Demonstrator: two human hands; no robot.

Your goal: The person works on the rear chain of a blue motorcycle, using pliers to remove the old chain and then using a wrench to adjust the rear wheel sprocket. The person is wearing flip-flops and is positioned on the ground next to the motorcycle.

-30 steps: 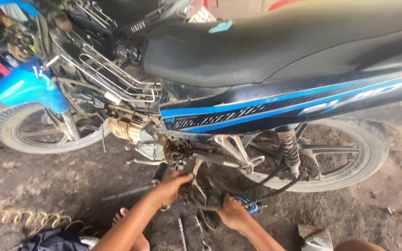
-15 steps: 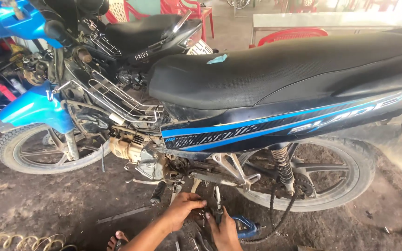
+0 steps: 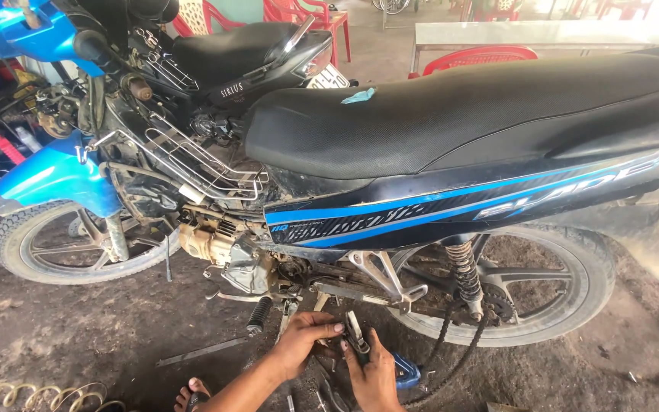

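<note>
A black and blue motorbike [image 3: 436, 191] stands side-on in front of me, its seat on top and its engine [image 3: 226, 248] low at the middle. My left hand [image 3: 306, 339] reaches under the frame near the footrest, fingers curled on a small part there. My right hand [image 3: 375, 374] is closed on pliers [image 3: 358, 336] with blue handles, jaws pointing up toward the frame. A loose drive chain [image 3: 451, 351] hangs down from the rear wheel [image 3: 532, 282] right beside that hand. My bare foot [image 3: 192, 397] shows at the bottom.
A second black motorbike [image 3: 245, 53] stands behind. Red plastic chairs [image 3: 490, 55] and a table are at the back. A flat metal bar [image 3: 200, 351] lies on the dirt floor, and a coiled hose [image 3: 32, 397] at the bottom left. The front wheel [image 3: 78, 244] is on the left.
My view has tilted upward, showing more of the seat and the background. My two hands have come together under the frame, the right one bringing the pliers up beside the left.
</note>
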